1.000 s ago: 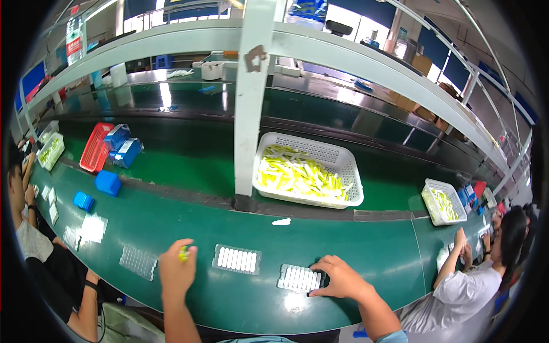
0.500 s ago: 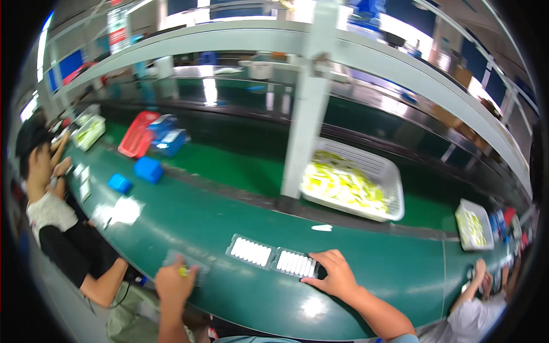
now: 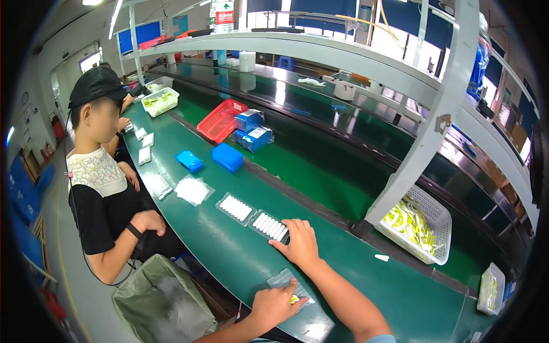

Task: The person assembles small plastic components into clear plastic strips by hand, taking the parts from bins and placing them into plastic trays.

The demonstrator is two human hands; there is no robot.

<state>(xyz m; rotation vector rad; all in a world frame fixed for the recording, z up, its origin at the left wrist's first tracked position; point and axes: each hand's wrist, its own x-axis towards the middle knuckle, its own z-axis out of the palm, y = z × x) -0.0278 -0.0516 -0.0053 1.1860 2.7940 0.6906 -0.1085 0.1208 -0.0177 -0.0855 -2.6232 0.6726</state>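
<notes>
My right hand point(image 3: 301, 241) grips the right end of a clear plastic tray point(image 3: 269, 226) between thumb and fingers. White, rounded sticks lie side by side in it. A second such tray point(image 3: 235, 208) of white sticks adjoins its left end. Nearer to me, my left hand point(image 3: 273, 307) is closed on small yellow-and-white pieces point(image 3: 294, 299), held between thumb and forefinger; their exact kind is partly hidden. Beneath those fingers lies another clear plastic tray point(image 3: 279, 278), mostly covered by the hand.
A white basket point(image 3: 446, 228) of yellow-and-white pieces stands right, beyond a grey post point(image 3: 420, 146). One white piece point(image 3: 381, 258) lies nearby. Leftward are clear sheets point(image 3: 193, 191), blue blocks point(image 3: 227, 158) and a red basket point(image 3: 207, 121). A co-worker point(image 3: 100, 188) sits left beside a green-lined bin point(image 3: 134, 297).
The view has swung left, showing more of the co-worker and bin. My left hand has come inward, close to my right forearm. The right hand keeps hold of the same tray.
</notes>
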